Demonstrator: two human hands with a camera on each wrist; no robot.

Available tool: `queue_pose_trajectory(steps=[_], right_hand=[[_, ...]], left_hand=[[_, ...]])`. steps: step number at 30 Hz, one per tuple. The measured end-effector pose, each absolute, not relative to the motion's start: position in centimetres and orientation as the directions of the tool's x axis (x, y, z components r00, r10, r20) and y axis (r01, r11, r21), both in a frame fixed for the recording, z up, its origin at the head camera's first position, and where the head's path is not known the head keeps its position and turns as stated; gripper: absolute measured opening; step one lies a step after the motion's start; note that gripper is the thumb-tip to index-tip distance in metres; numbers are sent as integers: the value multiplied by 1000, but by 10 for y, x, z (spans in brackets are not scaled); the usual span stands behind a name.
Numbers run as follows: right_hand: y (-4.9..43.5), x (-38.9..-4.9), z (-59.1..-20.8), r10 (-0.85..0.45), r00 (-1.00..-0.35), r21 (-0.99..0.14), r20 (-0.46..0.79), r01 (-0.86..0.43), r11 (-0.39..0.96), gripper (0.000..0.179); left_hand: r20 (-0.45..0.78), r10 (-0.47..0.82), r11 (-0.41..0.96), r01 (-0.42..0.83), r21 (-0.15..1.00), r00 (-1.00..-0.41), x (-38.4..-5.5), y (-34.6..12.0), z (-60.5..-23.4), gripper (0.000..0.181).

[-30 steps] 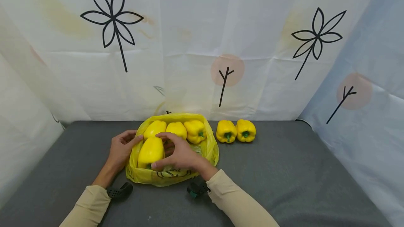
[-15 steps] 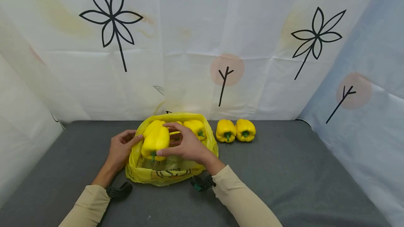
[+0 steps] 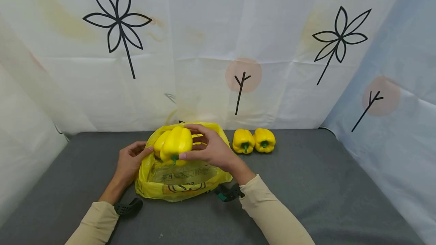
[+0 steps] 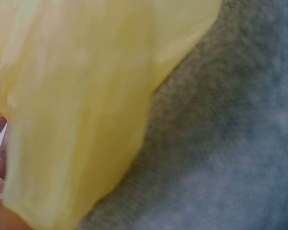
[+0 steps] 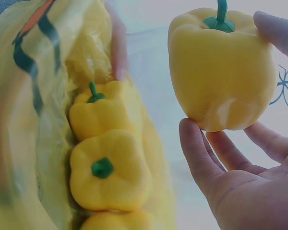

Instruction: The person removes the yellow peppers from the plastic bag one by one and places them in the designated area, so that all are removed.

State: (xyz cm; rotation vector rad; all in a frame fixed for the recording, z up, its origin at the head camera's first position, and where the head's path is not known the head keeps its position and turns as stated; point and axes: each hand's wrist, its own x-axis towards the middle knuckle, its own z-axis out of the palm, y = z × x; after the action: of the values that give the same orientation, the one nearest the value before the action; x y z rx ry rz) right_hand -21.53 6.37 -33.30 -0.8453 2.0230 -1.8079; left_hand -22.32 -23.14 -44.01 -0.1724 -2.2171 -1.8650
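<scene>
My right hand (image 3: 218,150) holds a yellow bell pepper (image 3: 177,143) over the yellow plastic bag (image 3: 146,188), thumb near its green stem end and fingertips at the other end. The right wrist view shows this pepper (image 5: 221,72) raised clear of the bag, stem up in that view. Inside the bag, more yellow bell peppers (image 5: 110,170) lie in a row, partly hidden in the head view by my right hand and the held pepper. My left hand (image 3: 127,163) pinches the bag's left rim; bag film (image 4: 81,105) covers much of the left wrist view.
Two more yellow bell peppers (image 3: 243,141) lie side by side on the grey table (image 3: 306,184), right of the bag. Behind the table hangs a white cloth (image 3: 289,97) with line-drawn flowers. A black wrist strap (image 3: 129,207) is on each forearm.
My right hand has lifted the bell pepper from the front left of the bag, moving it up and to the right. The printed bag bottom now shows there. My left hand stays in place.
</scene>
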Motion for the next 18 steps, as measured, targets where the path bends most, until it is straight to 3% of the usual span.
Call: queue_pose_trajectory(steps=[18], right_hand=[[117, -201, -315, -574, -803, -967, 161, -243, 69, 79]], left_hand=[[265, -57, 144, 255, 956, -962, -224, -232, -441, 35]])
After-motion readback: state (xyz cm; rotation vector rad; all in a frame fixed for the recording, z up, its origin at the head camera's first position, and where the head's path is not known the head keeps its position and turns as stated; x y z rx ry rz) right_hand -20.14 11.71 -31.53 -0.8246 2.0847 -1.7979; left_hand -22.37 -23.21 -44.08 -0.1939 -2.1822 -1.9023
